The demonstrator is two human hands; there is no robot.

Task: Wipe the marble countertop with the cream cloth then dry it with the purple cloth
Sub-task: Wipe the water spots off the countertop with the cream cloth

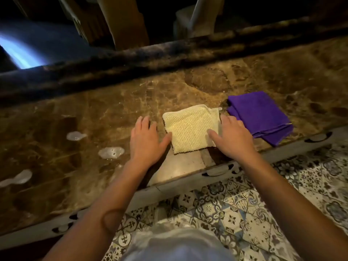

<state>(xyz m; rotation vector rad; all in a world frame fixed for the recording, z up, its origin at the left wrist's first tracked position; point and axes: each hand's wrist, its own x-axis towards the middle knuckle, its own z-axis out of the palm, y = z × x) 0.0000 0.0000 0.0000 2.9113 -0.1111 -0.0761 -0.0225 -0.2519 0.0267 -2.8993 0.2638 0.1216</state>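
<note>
A folded cream cloth (190,127) lies flat on the brown marble countertop (105,110) near its front edge. My left hand (146,142) rests palm down just left of it, thumb touching the cloth's left edge, fingers spread. My right hand (232,137) lies flat on the cloth's right edge, thumb on top of the fabric, fingers spread. A folded purple cloth (260,115) sits on the counter right of the cream one, just beyond my right hand. Neither hand grips anything.
Three foamy wet patches sit on the counter at left: a far patch (75,136), a middle patch (111,152) and a near patch (17,178). A dark raised ledge (169,53) runs along the back. Patterned floor tiles (244,213) lie below the front edge.
</note>
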